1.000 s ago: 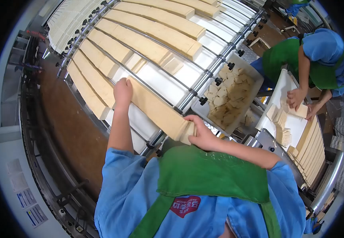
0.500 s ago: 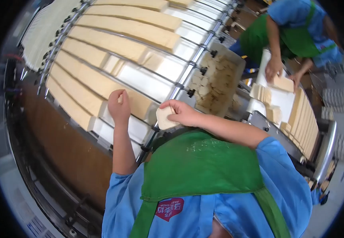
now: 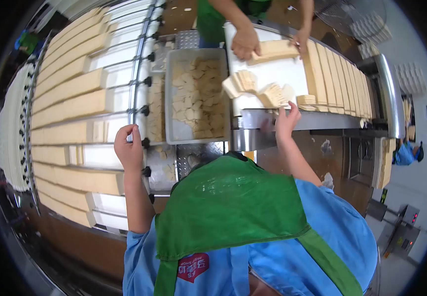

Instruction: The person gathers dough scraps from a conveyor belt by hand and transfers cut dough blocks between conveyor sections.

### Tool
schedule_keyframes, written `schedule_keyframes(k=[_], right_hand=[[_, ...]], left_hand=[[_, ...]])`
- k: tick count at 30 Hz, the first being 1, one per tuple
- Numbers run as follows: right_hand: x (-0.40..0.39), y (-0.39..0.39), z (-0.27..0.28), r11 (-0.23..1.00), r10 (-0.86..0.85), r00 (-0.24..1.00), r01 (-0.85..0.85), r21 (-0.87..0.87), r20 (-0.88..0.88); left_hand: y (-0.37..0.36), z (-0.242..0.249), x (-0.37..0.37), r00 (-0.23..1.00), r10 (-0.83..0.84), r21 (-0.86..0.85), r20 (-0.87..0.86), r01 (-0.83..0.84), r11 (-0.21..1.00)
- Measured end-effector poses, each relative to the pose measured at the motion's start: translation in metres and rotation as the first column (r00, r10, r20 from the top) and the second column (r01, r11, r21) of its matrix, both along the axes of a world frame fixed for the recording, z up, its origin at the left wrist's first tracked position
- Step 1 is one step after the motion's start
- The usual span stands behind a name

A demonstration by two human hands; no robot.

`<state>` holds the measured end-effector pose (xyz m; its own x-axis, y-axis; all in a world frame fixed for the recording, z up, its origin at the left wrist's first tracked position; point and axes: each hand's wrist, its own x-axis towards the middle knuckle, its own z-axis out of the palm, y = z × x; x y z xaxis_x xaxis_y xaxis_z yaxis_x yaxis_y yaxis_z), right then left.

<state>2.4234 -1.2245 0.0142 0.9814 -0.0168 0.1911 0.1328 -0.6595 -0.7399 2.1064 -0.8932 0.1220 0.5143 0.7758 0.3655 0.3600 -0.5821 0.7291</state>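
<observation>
My right hand [image 3: 287, 121] is at the near edge of the white belt [image 3: 248, 102] on the right, thumb and finger a little apart. Just beyond its fingertips, a pale bread slice [image 3: 288, 92] rests against a fanned stack of bread slices [image 3: 272, 94]. My left hand [image 3: 128, 148] is raised beside the rail of the left conveyor, fingers curled in with nothing visible in them. Close to it lies a long bread loaf [image 3: 85, 178] in one of the conveyor's lanes. Part of the left palm is hidden.
A grey bin [image 3: 170, 93] of bread pieces stands between the conveyors. Across the belt, a co-worker's hands [image 3: 245, 42] hold a loaf block [image 3: 275, 51]. Rows of long loaves [image 3: 332, 74] fill the belt's right end. A metal rail [image 3: 135, 84] with black knobs edges the left conveyor.
The view has turned right. My right hand has gone from the left conveyor's rail to the right belt, and the slice it held is no longer between its fingers. My left hand stays curled.
</observation>
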Motion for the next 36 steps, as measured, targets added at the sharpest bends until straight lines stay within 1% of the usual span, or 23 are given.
schedule_keyframes(k=[1,3,4,5,6,7,8,9,10,11,13,16,17,18,20,21,23,26,29,30,33,35,36], right_hand=[[0.023,-0.011,-0.001,0.993,-0.011,1.000,0.010,-0.116,-0.006],[0.052,-0.015,-0.003,0.995,0.098,0.973,-0.092,0.038,-0.210],[0.068,-0.014,-0.026,0.979,0.197,0.923,-0.165,0.120,-0.332],[0.064,0.001,-0.002,0.934,0.332,0.884,-0.358,-0.019,-0.328],[0.055,0.016,0.011,0.907,0.390,0.884,-0.417,-0.058,-0.256],[0.046,0.030,0.011,0.894,0.434,0.879,-0.447,-0.025,-0.196],[0.040,0.037,0.014,0.837,0.545,0.790,-0.499,0.223,-0.279],[0.037,0.042,0.017,0.757,0.648,0.640,-0.482,0.441,-0.414],[0.033,0.042,0.040,0.677,0.724,0.560,-0.462,0.574,-0.403],[0.034,0.040,0.033,0.557,0.788,0.569,-0.495,0.667,-0.236],[0.039,0.014,0.024,0.549,0.772,0.619,-0.530,0.647,-0.149],[0.062,-0.052,0.016,0.720,0.604,0.764,-0.401,0.566,-0.228],[0.068,-0.077,0.005,0.749,0.520,0.836,-0.346,0.566,-0.176],[0.074,-0.101,-0.007,0.757,0.433,0.873,-0.217,0.617,-0.223],[0.088,-0.137,-0.017,0.743,0.235,0.937,-0.001,0.669,-0.259],[0.100,-0.154,-0.024,0.840,0.110,0.947,0.075,0.538,-0.303],[0.122,-0.168,-0.029,0.800,0.038,0.942,0.172,0.575,-0.334],[0.147,-0.159,-0.019,0.691,0.076,0.852,0.330,0.643,-0.518],[0.159,-0.151,-0.025,0.788,0.080,0.823,0.293,0.541,-0.562],[0.160,-0.151,-0.026,0.791,0.071,0.815,0.305,0.531,-0.575],[0.159,-0.155,-0.022,0.866,0.104,0.814,0.209,0.455,-0.571],[0.157,-0.158,-0.037,0.932,0.062,0.847,0.140,0.334,-0.529],[0.157,-0.158,-0.031,0.941,0.063,0.842,0.130,0.314,-0.537]], left_hand=[[-0.008,0.001,0.018,0.999,-0.038,0.006,-0.009,0.038,0.999],[-0.022,-0.002,0.052,0.991,-0.135,0.009,-0.022,0.135,0.991],[-0.032,0.001,0.070,0.984,-0.173,0.016,-0.046,0.174,0.985],[-0.042,0.002,0.087,0.975,-0.209,0.022,-0.072,0.212,0.977],[-0.051,0.002,0.104,0.966,-0.248,0.014,-0.075,0.250,0.968],[-0.060,0.003,0.119,0.958,-0.271,0.002,-0.097,0.272,0.962],[-0.071,0.004,0.133,0.949,-0.292,-0.009,-0.119,0.293,0.956],[-0.080,0.005,0.147,0.940,-0.312,-0.021,-0.140,0.312,0.950],[-0.088,0.002,0.161,0.933,-0.325,-0.009,-0.158,0.327,0.945],[-0.097,0.000,0.175,0.925,-0.343,-0.020,-0.166,0.344,0.939],[-0.112,-0.003,0.198,0.907,-0.380,-0.047,-0.183,0.378,0.925],[-0.136,-0.010,0.239,0.856,-0.462,-0.095,-0.232,0.452,0.887],[-0.145,-0.010,0.255,0.840,-0.486,-0.099,-0.243,0.477,0.873],[-0.154,-0.009,0.270,0.813,-0.521,-0.067,-0.260,0.523,0.849],[-0.171,-0.006,0.299,0.785,-0.565,-0.101,-0.255,0.559,0.823],[-0.179,-0.006,0.313,0.771,-0.584,-0.116,-0.253,0.575,0.810],[-0.188,-0.009,0.343,0.720,-0.633,-0.141,-0.282,0.622,0.770],[-0.197,-0.017,0.385,0.650,-0.678,-0.168,-0.342,0.668,0.725],[-0.195,-0.035,0.434,0.567,-0.725,-0.183,-0.391,0.724,0.665],[-0.200,-0.034,0.455,0.553,-0.712,-0.246,-0.433,0.687,0.684],[-0.195,-0.071,0.524,0.529,-0.726,-0.067,-0.440,0.786,0.614],[-0.200,-0.090,0.577,0.548,-0.708,0.114,-0.446,0.819,0.562],[-0.208,-0.092,0.603,0.563,-0.684,0.150,-0.465,0.811,0.565]])
